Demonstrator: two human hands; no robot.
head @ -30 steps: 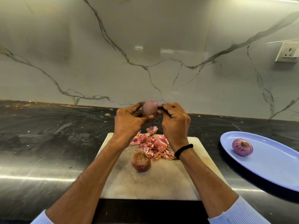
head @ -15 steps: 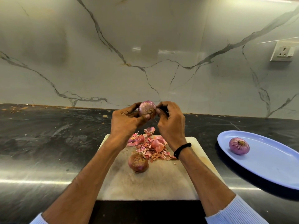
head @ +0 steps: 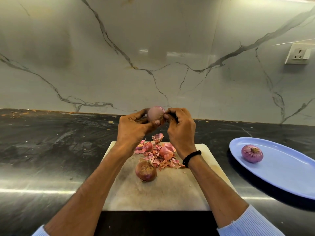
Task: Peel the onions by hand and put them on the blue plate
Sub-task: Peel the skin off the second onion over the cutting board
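while my left hand (head: pixel 134 128) curls round an onion (head: pixel 155 113) held up above the far edge of the cutting board (head: pixel 170 193), thumb on its near side, my right hand (head: pixel 180 132) pinches at the skin on the onion's right side with bent fingers. under my hands a heap of pink peels (head: pixel 160 154) lies on the board, and just in front of the heap sits a second onion (head: pixel 145 171) with its brown skin on. off to my right, on the dark counter (head: pixel 51 150), the blue plate (head: pixel 286 178) carries one peeled onion (head: pixel 252 153) near its left end. a black band (head: pixel 191 158) circles my right wrist.
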